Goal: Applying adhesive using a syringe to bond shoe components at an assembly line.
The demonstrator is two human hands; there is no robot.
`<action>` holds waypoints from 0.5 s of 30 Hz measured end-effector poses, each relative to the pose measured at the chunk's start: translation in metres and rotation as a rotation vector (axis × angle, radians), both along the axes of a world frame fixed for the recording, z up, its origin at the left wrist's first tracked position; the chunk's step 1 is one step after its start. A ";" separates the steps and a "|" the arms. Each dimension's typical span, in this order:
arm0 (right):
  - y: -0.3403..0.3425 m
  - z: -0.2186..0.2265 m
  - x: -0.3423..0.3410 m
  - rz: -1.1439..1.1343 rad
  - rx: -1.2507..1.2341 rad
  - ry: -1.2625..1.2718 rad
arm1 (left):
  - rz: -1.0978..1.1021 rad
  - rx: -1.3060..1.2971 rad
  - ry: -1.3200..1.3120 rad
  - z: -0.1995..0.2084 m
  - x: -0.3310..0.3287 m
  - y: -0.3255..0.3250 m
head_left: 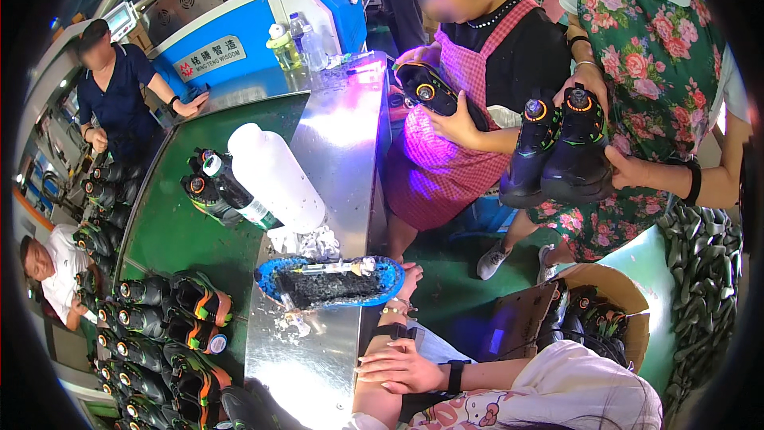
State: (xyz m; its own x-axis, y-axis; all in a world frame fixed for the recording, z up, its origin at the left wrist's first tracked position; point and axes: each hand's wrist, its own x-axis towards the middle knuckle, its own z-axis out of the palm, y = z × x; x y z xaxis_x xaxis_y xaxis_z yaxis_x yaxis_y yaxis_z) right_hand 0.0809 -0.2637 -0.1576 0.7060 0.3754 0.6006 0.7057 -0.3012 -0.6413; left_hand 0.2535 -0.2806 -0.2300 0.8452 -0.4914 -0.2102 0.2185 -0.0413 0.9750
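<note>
Both my arms come up from the lower edge. Fingers laid flat, my right hand [403, 366] rests across my left forearm. My left hand [409, 279] is at the metal table's edge, beside the right end of a blue oblong tray [391, 287]; its fingers are partly hidden, and whether it touches the tray I cannot tell. A syringe [338, 267] lies across the tray, over dark residue. Behind the tray are crumpled whitish scraps [306, 244], a large white bottle [274, 175] and a dark bottle with a white cap [231, 183].
Black shoes [171, 326] stand in rows on the green belt [151, 251] at left. At right, one person holds a black shoe [430, 93], another a pair of shoes [557, 143]. A cardboard box [613, 283] holds more shoes. Two people are at far left.
</note>
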 end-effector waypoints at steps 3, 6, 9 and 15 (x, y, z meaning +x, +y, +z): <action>-0.003 -0.002 0.001 0.001 -0.002 -0.002 | 0.005 -0.031 -0.025 0.005 0.003 -0.004; -0.006 -0.001 0.003 -0.008 -0.013 0.002 | -0.001 -0.073 -0.043 0.009 0.009 -0.011; 0.001 0.002 0.002 0.022 -0.004 0.001 | 0.034 -0.106 -0.061 0.049 0.045 -0.032; -0.007 0.001 0.003 0.012 0.007 0.021 | 0.031 -0.178 -0.074 0.053 0.003 -0.013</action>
